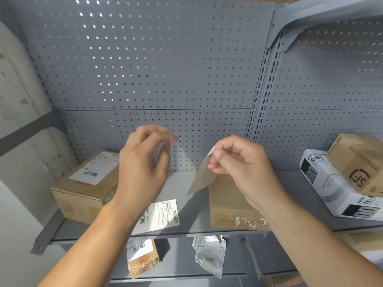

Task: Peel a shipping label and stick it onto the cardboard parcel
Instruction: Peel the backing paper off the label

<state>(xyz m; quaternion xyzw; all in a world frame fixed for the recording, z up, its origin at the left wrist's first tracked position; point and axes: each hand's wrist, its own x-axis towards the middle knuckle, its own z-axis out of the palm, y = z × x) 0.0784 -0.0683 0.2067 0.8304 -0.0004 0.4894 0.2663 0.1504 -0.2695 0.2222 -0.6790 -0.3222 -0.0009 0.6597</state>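
Left hand [141,162]: raised above shelf [186,204], fingers spread and loosely curled, holding nothing.
Right hand [240,162]: thumb and fingertips pinched on top corner of thin translucent sheet [202,177], which hangs down, grey-brown face toward camera; label or backing, cannot tell.
Printed shipping label [161,214]: flat on shelf, near front edge, below left hand.
Plain cardboard parcel [230,206]: on shelf under right hand, torn tape on front face.
Labelled cardboard box [83,191]: shelf left end.
White carton [335,185]: shelf right end, brown box [360,160] leaning on top.
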